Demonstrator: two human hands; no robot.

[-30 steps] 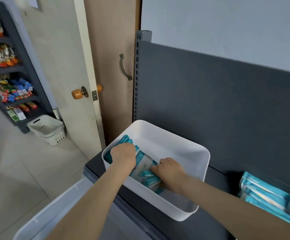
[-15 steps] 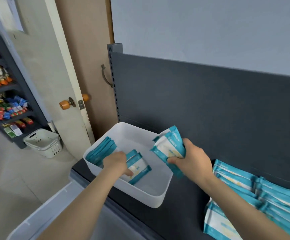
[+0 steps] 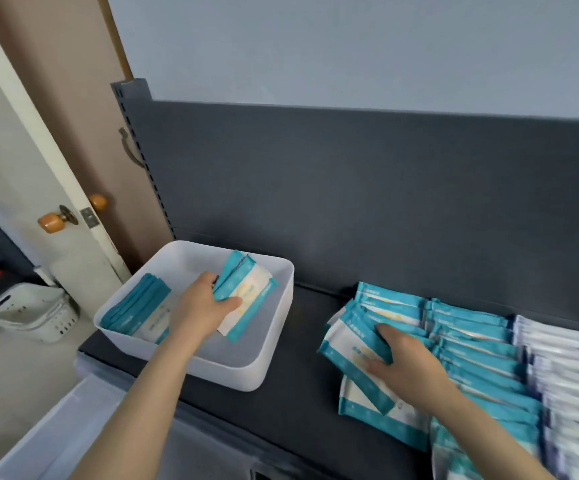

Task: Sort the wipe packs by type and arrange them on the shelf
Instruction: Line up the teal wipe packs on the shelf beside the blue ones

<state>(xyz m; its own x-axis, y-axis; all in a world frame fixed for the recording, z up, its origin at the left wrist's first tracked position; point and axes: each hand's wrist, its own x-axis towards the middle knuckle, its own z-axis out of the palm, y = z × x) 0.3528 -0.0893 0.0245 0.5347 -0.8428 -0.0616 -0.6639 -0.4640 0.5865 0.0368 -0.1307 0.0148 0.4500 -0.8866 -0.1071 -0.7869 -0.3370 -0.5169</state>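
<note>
The bare left forearm rises from the bottom edge to the left grip (image 3: 201, 306) at centre-left, which pinches a teal pack bundle (image 3: 246, 292). The right forearm enters from lower right; the right grip (image 3: 407, 365) clasps a teal pack stack (image 3: 350, 344), fingers curled.

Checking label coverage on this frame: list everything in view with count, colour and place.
white bin: 1, white, left end of shelf
binned packs: several, teal and white, leaning at the bin's left wall
held packs: a few, teal and white, over the bin
shelved teal packs: many, teal and white, overlapping rows right of the bin
blue packs: many, blue and white, far right of shelf
shelf: 1, dark grey, with upright back panel
door knobs: 2, orange, door at left
basket: 1, white, floor by door
clear tub: 1, translucent, below shelf front
left hand: grips held packs
right hand: grips packs at the teal rows' left edge
</note>
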